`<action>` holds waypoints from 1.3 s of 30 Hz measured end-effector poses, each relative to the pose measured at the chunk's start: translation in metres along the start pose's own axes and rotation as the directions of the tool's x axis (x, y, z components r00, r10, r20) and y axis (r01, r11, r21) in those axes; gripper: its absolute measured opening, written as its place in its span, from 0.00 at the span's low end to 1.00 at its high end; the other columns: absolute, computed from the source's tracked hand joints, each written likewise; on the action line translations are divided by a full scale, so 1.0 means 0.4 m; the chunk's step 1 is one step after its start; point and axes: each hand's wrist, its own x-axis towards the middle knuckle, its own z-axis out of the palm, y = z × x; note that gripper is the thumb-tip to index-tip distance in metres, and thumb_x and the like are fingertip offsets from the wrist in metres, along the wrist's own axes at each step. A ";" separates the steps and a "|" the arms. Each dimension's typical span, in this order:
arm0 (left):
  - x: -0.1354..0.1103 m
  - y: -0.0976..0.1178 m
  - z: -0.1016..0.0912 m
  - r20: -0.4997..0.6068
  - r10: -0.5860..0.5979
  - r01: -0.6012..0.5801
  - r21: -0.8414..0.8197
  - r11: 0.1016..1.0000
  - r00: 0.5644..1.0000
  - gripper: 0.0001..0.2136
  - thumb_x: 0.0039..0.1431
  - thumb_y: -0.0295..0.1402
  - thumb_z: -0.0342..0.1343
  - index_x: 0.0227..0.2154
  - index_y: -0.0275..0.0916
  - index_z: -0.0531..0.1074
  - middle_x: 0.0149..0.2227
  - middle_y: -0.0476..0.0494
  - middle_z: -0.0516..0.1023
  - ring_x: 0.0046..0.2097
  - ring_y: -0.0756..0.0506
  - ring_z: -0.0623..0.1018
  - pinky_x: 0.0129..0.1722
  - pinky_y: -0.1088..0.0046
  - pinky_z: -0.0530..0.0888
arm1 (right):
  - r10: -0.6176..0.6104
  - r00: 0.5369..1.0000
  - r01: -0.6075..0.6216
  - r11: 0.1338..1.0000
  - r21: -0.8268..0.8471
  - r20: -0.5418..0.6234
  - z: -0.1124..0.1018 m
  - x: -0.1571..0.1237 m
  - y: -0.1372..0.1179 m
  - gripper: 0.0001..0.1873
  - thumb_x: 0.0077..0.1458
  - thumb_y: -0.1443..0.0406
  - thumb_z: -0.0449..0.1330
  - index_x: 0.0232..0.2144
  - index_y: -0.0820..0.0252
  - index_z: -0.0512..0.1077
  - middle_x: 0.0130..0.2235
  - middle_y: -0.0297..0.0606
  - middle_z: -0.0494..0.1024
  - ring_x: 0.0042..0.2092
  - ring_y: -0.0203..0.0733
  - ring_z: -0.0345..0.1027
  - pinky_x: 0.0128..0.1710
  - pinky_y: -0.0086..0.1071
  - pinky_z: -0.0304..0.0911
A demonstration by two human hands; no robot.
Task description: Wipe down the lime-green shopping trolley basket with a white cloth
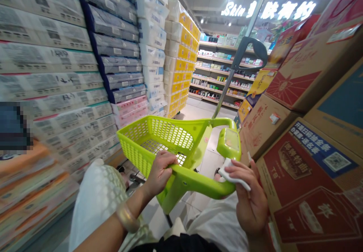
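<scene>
A lime-green plastic shopping basket (159, 134) on wheels stands in front of me, empty, with a grey pull handle (249, 51) rising behind it. My left hand (160, 170) is closed around the basket's near rim. My right hand (249, 195) pinches a folded white wipe (231, 176) against the green rim at the basket's right corner. A bangle sits on my left wrist.
Tall stacks of packaged tissue paper (56, 74) line the left side. Cardboard boxes (309, 138) with red and blue print are piled on the right. The narrow tiled aisle (198, 112) runs ahead to shelves of small goods (221, 74).
</scene>
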 end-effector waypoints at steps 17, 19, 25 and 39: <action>0.021 -0.091 -0.166 0.023 -0.204 0.206 -0.120 0.971 0.979 0.23 0.63 0.45 0.38 0.30 0.39 0.76 0.42 0.40 0.80 0.50 0.39 0.75 0.57 0.60 0.66 | -0.177 0.983 0.176 0.984 0.025 0.047 0.080 0.017 -0.088 0.07 0.65 0.69 0.54 0.38 0.54 0.72 0.41 0.34 0.83 0.52 0.43 0.74 0.67 0.49 0.42; 0.025 -0.071 -0.180 -0.029 -0.223 0.219 -0.098 0.971 0.974 0.24 0.64 0.47 0.38 0.42 0.40 0.77 0.52 0.40 0.77 0.59 0.37 0.70 0.62 0.57 0.61 | -0.193 0.981 0.193 0.981 0.008 0.037 0.084 0.020 -0.091 0.07 0.64 0.69 0.55 0.37 0.55 0.72 0.40 0.34 0.84 0.51 0.42 0.75 0.67 0.48 0.42; 0.048 0.102 -0.201 0.130 -0.136 0.127 0.076 0.989 0.982 0.23 0.62 0.51 0.45 0.47 0.43 0.75 0.50 0.42 0.78 0.52 0.39 0.74 0.56 0.61 0.67 | -0.194 0.980 0.198 0.975 -0.103 0.052 0.073 0.024 -0.052 0.09 0.62 0.71 0.55 0.40 0.54 0.73 0.43 0.34 0.83 0.53 0.44 0.74 0.67 0.51 0.42; 0.097 0.206 -0.096 0.205 -0.249 0.071 0.619 0.782 0.947 0.17 0.46 0.45 0.61 0.14 0.40 0.66 0.17 0.45 0.70 0.24 0.41 0.73 0.28 0.64 0.69 | -0.173 0.953 0.218 0.961 -0.168 0.250 0.136 0.142 -0.046 0.17 0.61 0.73 0.51 0.46 0.52 0.73 0.48 0.35 0.81 0.55 0.41 0.72 0.68 0.47 0.41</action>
